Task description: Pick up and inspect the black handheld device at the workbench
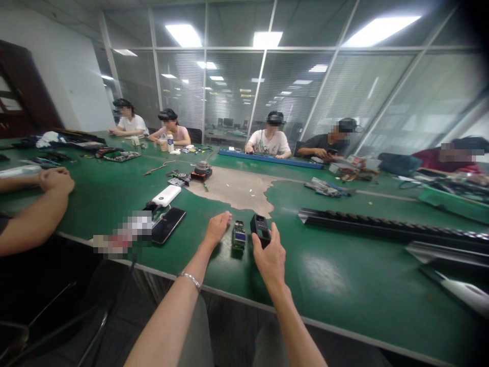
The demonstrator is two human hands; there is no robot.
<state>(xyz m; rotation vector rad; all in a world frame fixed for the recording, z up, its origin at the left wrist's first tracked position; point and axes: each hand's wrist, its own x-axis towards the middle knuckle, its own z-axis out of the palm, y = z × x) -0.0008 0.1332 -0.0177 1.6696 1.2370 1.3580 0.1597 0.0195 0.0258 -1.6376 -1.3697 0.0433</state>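
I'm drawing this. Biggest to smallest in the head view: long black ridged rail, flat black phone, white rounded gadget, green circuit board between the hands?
1. Rail
2. Phone
3. Gadget and board: too alike to rank.

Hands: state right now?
Left hand: holding nothing, partly curled beside the circuit board.
Right hand: gripping the black casing.

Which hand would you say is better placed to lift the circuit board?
Probably the left hand: it looks empty, beside the circuit board, while the right hand holds the black case.

A phone lies near a likely power bank.
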